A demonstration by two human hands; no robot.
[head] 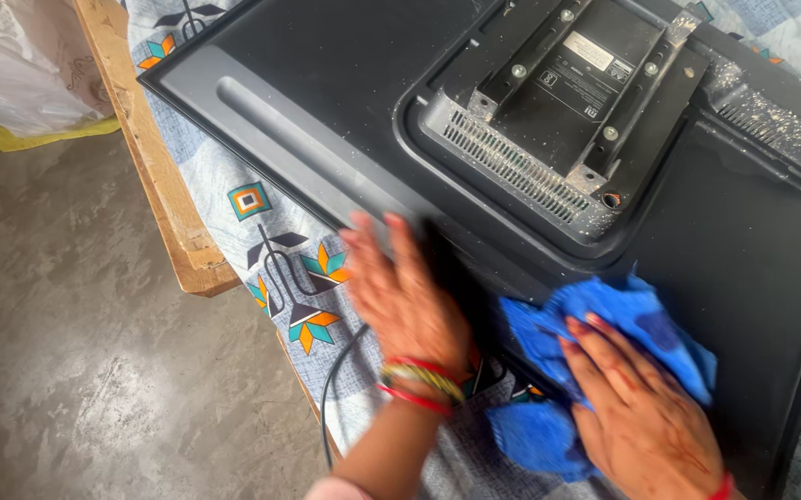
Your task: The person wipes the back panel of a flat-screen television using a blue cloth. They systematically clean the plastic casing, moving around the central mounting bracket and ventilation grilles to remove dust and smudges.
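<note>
The television [345,102] lies face down on the patterned bedsheet [280,250], its black back panel up, and the wiping is well under way by the look of it. The right hand [645,421] presses a blue cloth [636,324] flat against the lower part of the panel, fingers spread over the fabric — the cloth is bunched beneath the palm and spills out on both sides. The left hand [405,301] rests open at the near edge of the set, palm down, fingers together and pointing away, holding nothing; it looks to be bracing the set while the cloth works. Red and gold bangles [423,380] sit at that wrist.

Dust is plain to see further up — pale specks lie thick on the vent grille [511,171] and along the ridge at the right, around the metal wall bracket [585,83]. I judge this the middle of the job: the smooth lower panel is being rubbed, the dusty recess is not yet cleaned. The next stroke would call for carrying the cloth up and over the raised rim into that recess, with light pressure on the slots.

A black cable [331,389] trails off the sheet near the wooden bed frame [155,176].
</note>
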